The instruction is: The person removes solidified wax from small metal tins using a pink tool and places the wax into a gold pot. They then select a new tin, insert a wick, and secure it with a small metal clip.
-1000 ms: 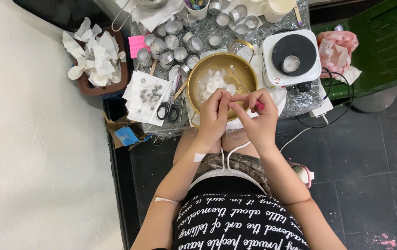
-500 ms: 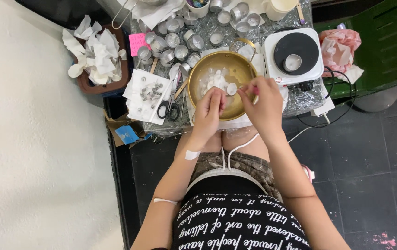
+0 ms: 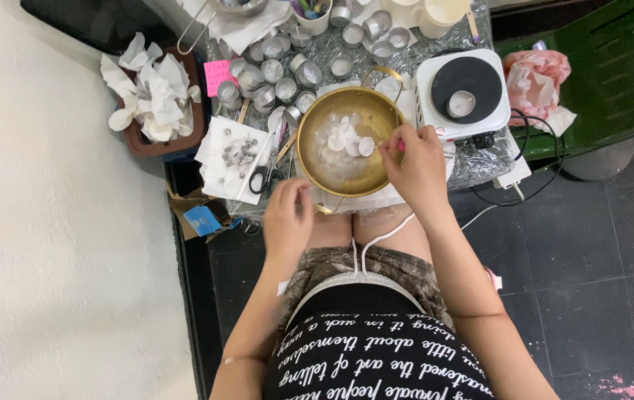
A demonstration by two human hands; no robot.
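Note:
A round gold bowl (image 3: 309, 159) stands at the near edge of a low table and holds several white wax discs (image 3: 346, 141). My right hand (image 3: 419, 164) rests over the bowl's right rim, fingers pinched on a small pink object (image 3: 400, 146). My left hand (image 3: 287, 221) hovers just off the bowl's lower left rim, above my knee. Its fingers are curled, and I cannot make out whether anything is inside them.
Beside the bowl on the right is a white hot plate (image 3: 435, 74) with a small tin (image 3: 461, 104) on it. Several small metal cups (image 3: 280, 74), scissors (image 3: 261, 178), a paper with metal bits (image 3: 220, 159) and a brown tray of crumpled tissues (image 3: 139, 141) lie to the left.
Both hands were together over the bowl's front rim. My left hand has pulled back toward my lap and to the left, while my right hand has shifted to the bowl's right rim.

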